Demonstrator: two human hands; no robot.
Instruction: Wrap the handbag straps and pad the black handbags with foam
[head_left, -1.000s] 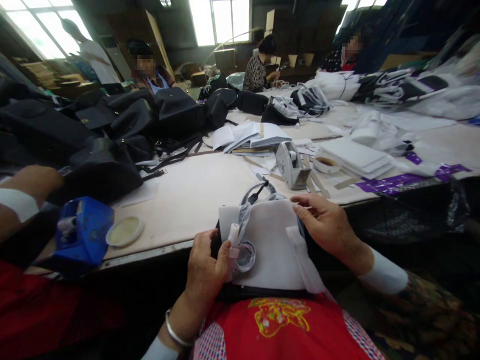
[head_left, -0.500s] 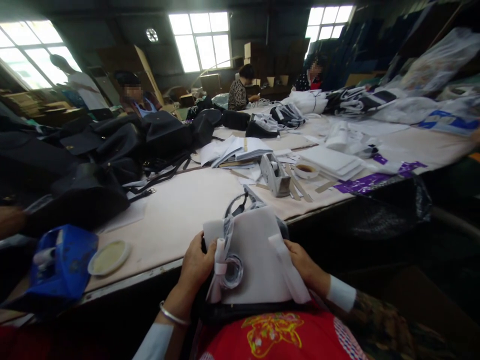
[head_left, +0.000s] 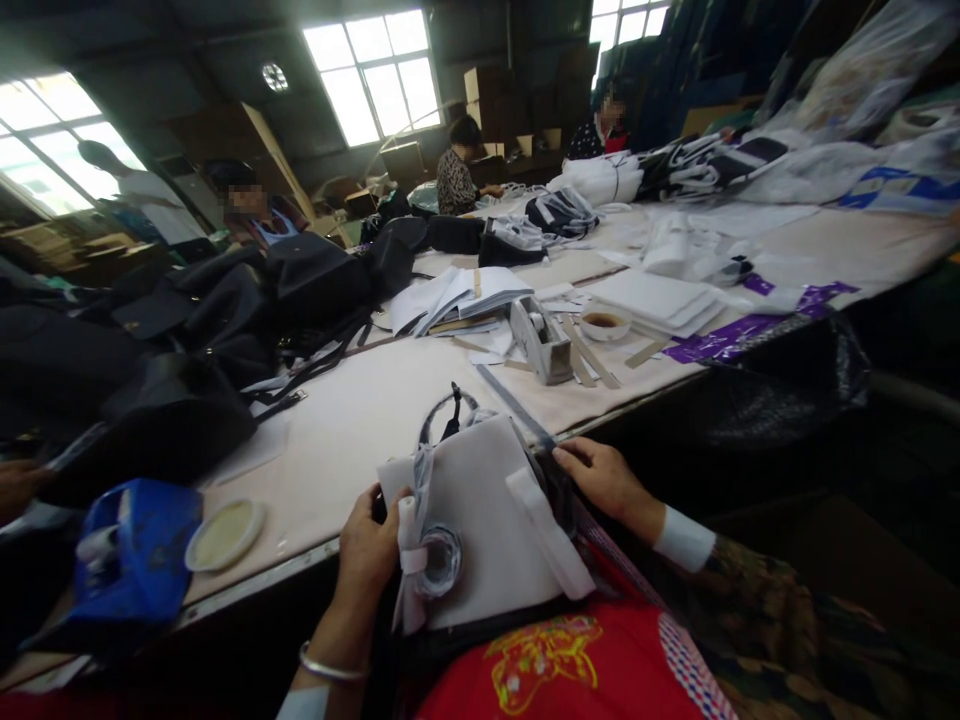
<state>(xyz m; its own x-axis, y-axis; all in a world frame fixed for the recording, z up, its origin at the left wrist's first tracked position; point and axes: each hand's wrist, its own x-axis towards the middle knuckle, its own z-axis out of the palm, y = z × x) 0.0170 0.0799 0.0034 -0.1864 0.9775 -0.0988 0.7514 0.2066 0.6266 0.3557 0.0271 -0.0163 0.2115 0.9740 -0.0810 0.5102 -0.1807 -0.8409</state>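
A black bag wrapped in white foam sheet (head_left: 480, 520) rests on my lap against the table edge. My left hand (head_left: 365, 555) grips its left side, thumb by a taped plastic-wrapped ring (head_left: 439, 560). On the right, my right hand (head_left: 600, 475) is closed on the bag's upper right edge, touching a long metal ruler (head_left: 517, 408) that lies across the table edge. A black strap loop (head_left: 450, 410) sticks up behind the foam.
A tape dispenser (head_left: 541, 342), tape roll (head_left: 604, 324), paper stacks (head_left: 457, 292) and white foam sheets (head_left: 656, 297) lie ahead. Black bags (head_left: 225, 320) pile at left. Near left sit a blue container (head_left: 131, 560) and a round lid (head_left: 223, 535). Other people work at the far end.
My right hand slid off the foam front up to the bag's right edge by the ruler. The view swung right and the bag tilted slightly.
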